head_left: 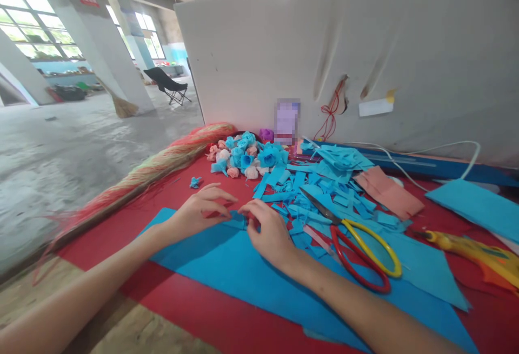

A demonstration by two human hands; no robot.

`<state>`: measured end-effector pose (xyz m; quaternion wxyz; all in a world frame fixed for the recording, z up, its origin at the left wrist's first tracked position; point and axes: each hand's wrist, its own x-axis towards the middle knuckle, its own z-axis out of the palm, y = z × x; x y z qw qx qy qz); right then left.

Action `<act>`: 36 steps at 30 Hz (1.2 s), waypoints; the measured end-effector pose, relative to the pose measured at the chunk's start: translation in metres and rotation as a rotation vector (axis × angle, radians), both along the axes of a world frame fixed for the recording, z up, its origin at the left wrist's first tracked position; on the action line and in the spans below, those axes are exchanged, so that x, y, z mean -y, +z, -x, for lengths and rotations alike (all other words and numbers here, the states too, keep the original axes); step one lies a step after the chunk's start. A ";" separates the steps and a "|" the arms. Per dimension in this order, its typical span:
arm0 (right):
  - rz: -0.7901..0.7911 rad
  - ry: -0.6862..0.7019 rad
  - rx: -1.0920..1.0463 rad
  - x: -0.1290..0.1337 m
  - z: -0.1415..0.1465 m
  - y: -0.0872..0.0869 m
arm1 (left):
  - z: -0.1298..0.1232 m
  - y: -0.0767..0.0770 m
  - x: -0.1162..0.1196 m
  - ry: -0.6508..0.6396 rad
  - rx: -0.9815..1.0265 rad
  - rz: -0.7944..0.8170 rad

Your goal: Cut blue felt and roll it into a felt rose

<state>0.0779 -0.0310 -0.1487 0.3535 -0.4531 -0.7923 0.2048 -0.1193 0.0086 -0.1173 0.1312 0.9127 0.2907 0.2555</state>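
A large blue sheet (243,267) lies on the red tabletop (174,300). Above its far edge my left hand (203,211) has its fingers stretched out and apart. Close to its right, my right hand (267,229) bends over a small blue strip (235,223), its thumb and fingers curled near the strip's right end. Whether those fingertips grip the strip is too small to tell. Several blue paper scraps (295,181) are spread beyond my right hand. Scissors (357,251) with one red and one yellow handle rest to the right, blades pointing away.
Blue, pink and white paper flowers (247,157) are heaped at the back, with a small blue piece (195,182) nearer. Folded pink paper (389,192), a yellow glue gun (474,248) and a blue stack (478,208) lie right. Straw-like strands (162,165) line the left edge.
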 end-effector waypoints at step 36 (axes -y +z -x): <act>0.076 -0.032 -0.118 0.032 -0.013 0.036 | -0.026 0.011 0.036 0.373 0.265 0.487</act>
